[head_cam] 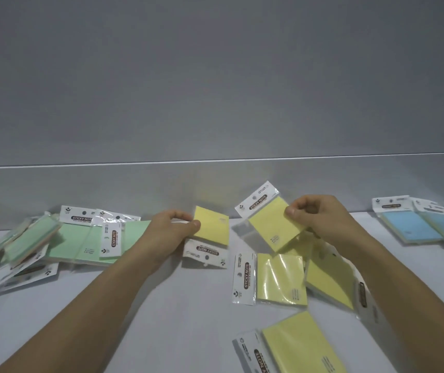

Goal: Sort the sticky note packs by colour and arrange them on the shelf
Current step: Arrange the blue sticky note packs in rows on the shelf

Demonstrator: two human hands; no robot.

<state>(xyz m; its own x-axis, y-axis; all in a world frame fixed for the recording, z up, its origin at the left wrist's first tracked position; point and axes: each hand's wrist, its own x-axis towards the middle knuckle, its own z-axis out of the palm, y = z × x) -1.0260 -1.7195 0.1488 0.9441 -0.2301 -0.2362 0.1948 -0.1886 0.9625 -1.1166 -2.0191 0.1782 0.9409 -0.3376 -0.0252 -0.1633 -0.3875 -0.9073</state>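
Green packs [81, 243] lie heaped at the left of the desk [175, 305]; the left hand [167, 232] pinches one yellow pack [211, 228], the right hand [320, 219] pinches another yellow pack [272, 224] above the yellow pile [282, 278]; blue packs [409, 227] lie far right. Yellows are being sorted; next, both probably need laying squarely on that pile

Gap between green packs [81, 243], yellow packs [280, 281]
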